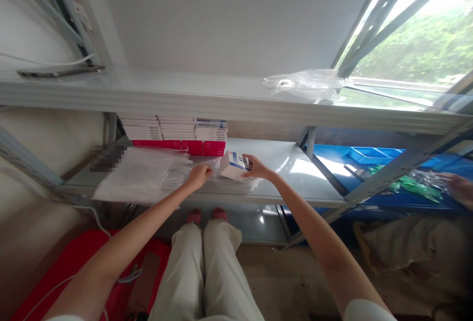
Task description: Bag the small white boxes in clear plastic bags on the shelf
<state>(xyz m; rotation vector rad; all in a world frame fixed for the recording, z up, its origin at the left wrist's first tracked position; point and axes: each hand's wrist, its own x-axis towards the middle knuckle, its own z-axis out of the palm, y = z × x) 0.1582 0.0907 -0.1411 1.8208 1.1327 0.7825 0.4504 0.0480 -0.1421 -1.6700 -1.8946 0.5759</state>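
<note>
A grey metal shelf (295,168) runs across a bright storeroom, with a window and green leaves off to its upper right. Both arms stretch forward over pale trousers and onto the shelf. The right hand (256,167) is curled around a small white and blue box (233,163), fingers on its far end, holding it tilted just above the shelf's front edge. The left hand (199,176) is closed, pinching the clear plastic bag (212,166) that lies right against the box. Left of the box, a heap of clear bags (142,176) covers the shelf. Behind the box, stacked cartons (173,134) with white tops and red bands line the back. On the upper shelf above the box, a crumpled plastic sheet (306,84) lies loose. To the box's right, a blue tray (369,154) sits on a blue surface, and another person's hand (460,188) shows at the edge. Print on the box is too small to read.
</note>
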